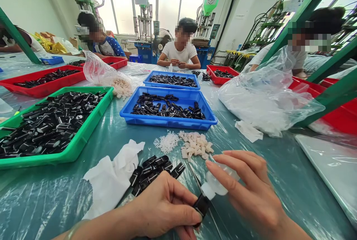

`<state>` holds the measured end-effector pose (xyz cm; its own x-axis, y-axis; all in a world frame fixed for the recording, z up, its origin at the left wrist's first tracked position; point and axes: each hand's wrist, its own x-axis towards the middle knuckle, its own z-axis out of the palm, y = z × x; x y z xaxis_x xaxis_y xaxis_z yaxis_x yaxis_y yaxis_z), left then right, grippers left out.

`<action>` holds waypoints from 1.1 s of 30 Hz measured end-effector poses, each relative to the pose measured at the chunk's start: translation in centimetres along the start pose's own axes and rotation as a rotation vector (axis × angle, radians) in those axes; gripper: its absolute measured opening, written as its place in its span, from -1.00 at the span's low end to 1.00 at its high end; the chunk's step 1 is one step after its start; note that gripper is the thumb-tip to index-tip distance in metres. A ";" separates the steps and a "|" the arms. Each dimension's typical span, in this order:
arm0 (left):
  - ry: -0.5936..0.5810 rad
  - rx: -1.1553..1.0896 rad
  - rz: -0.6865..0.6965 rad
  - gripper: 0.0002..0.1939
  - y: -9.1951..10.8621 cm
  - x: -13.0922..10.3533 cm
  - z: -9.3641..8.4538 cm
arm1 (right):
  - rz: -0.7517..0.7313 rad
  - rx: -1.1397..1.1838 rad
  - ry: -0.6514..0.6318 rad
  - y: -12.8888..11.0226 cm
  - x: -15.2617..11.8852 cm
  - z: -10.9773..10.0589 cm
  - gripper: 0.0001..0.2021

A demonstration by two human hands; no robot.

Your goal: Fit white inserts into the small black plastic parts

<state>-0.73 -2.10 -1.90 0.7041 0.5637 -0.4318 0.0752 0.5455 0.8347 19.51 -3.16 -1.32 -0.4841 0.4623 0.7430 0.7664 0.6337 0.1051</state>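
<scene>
A small glossy black plastic part (202, 205) is pinched between the thumb and fingers of my left hand (164, 206). My right hand (248, 184) holds a small translucent squeeze bottle (223, 180), tipped so its white nozzle end points at the black part; whether they touch I cannot tell. My right thumb is hidden. Metal tweezers (195, 175) lie on the table, passing behind the part and the nozzle. Just beyond my left hand are loose black parts (153, 169). Ahead sit a heap of small white pieces (166, 142) and a heap of cream-coloured pieces (196, 144).
A crumpled white cloth or tissue (111, 176) lies left. Trays of black parts stand around: green (86, 136), blue (167, 121), red (41, 91). A clear plastic bag (267, 98) is at right, near a green frame post (331, 98). Several co-workers sit across the table.
</scene>
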 end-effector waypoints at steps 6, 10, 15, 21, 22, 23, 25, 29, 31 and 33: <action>-0.002 0.002 -0.003 -0.86 0.2 0.0 0.0 | 0.009 0.022 -0.007 -0.1 0.4 -0.1 -0.69; -0.005 -0.006 -0.001 -0.85 0.2 -0.2 -0.1 | 0.018 0.020 -0.005 0.0 0.6 -0.1 -0.71; -0.018 -0.022 0.011 -0.84 0.0 -0.2 -0.2 | 0.007 0.060 -0.014 0.2 0.5 -0.1 -0.72; -0.030 -0.037 0.018 -0.86 0.0 -0.2 -0.4 | -0.004 0.094 -0.023 0.2 0.5 -0.2 -0.71; -0.032 -0.040 0.019 -0.86 0.0 -0.2 -0.4 | -0.004 0.096 -0.026 0.3 0.4 -0.2 -0.71; -0.033 -0.041 0.021 -0.87 0.0 -0.2 -0.4 | -0.003 0.097 -0.027 0.3 0.4 -0.2 -0.70; -0.037 -0.040 0.024 -0.87 0.1 -0.3 -0.4 | -0.002 0.095 -0.025 0.4 0.4 -0.2 -0.70; -0.024 -0.035 0.020 -0.85 0.2 -0.3 -0.4 | -0.018 0.094 -0.041 0.6 0.4 -0.2 -0.71; -0.028 -0.028 0.021 -0.84 0.3 -0.3 -0.3 | -0.023 0.090 -0.048 0.6 0.4 -0.3 -0.73; -0.034 -0.023 0.027 -0.84 0.3 -0.2 -0.4 | -0.026 0.094 -0.053 0.6 0.3 -0.4 -0.74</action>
<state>-1.14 -1.87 -1.70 0.7295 0.5570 -0.3970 0.0400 0.5446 0.8377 20.05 -2.88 -0.79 -0.5270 0.4751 0.7047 0.7115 0.7002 0.0600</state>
